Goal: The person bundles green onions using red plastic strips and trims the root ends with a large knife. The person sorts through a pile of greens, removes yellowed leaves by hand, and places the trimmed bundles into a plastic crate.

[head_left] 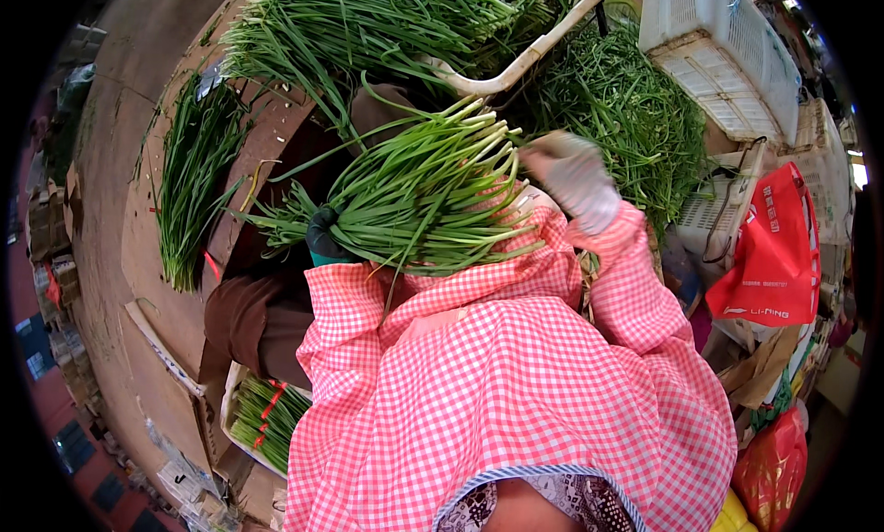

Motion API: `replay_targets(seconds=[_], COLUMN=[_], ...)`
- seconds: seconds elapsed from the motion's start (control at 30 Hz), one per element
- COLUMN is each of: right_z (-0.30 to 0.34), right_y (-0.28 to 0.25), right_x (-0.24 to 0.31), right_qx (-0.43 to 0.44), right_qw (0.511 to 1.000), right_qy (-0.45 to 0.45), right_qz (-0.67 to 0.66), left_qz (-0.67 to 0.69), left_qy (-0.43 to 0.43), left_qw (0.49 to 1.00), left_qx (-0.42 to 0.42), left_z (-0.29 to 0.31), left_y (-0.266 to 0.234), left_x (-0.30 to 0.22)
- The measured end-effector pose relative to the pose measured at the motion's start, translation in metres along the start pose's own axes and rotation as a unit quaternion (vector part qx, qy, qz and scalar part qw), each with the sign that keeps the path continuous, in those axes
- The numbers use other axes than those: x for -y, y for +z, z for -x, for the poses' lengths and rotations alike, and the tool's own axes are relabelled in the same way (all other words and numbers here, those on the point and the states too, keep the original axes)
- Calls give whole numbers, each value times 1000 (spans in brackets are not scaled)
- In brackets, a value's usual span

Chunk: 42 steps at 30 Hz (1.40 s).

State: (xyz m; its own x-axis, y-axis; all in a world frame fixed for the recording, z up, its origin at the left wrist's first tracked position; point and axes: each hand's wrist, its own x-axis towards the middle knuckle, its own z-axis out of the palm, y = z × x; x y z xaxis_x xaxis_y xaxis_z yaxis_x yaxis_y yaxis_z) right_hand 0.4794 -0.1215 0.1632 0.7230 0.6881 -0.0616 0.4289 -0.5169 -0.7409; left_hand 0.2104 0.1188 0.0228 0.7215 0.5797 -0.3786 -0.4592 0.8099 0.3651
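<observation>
My left hand [326,237], in a dark green glove, is closed around the leafy part of a bunch of garlic chives [419,187]. The bunch lies across my lap, its pale stem ends pointing up and right. Close beside those ends is my right hand [573,175] in a whitish glove; motion blurs its fingers, so I cannot tell whether they grip anything. A large heap of garlic chives [368,26] lies beyond, next to a white plastic crate rim [525,67]. Another bundle of chives [195,178] rests on cardboard to the left.
Loose green trimmings [635,109] pile up at the right, below a white slatted crate [727,53]. A red bag [772,247] hangs beside more crates. At lower left, a container holds chives [267,422] tied with red bands. Flattened cardboard [138,247] covers the floor at left.
</observation>
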Motion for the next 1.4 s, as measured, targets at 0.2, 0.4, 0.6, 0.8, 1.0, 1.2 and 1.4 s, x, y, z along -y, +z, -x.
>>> replay_targets(seconds=[0.2, 0.4, 0.6, 0.8, 1.0, 1.2, 1.4], right_z=[14, 35, -1, -26, -7, -14, -26], right_y=[-122, -87, -9, 34, 38, 50, 47], right_x=[-88, -105, 15, 23, 37, 35, 13], right_qx=[-126, -10, -12, 179, 173, 130, 153], right_qw=[964, 974, 999, 978, 937, 894, 977], right_qy=[197, 123, -42, -37, 148, 225, 92], right_qz=[129, 193, -26, 102, -266, -365, -115], left_qz=[26, 20, 50, 48, 101, 84, 83], left_qy=[-34, -33, -22, 14, -63, -4, -17], left_qw=[999, 999, 993, 991, 993, 993, 990], left_qx=[-12, -27, -106, -120, 17, -76, -111], left_z=[-9, -12, -3, 4, -6, -9, -7], left_y=[-21, -24, 15, 25, -10, -5, 2], left_x=[4, 9, 12, 13, 8, 13, 10])
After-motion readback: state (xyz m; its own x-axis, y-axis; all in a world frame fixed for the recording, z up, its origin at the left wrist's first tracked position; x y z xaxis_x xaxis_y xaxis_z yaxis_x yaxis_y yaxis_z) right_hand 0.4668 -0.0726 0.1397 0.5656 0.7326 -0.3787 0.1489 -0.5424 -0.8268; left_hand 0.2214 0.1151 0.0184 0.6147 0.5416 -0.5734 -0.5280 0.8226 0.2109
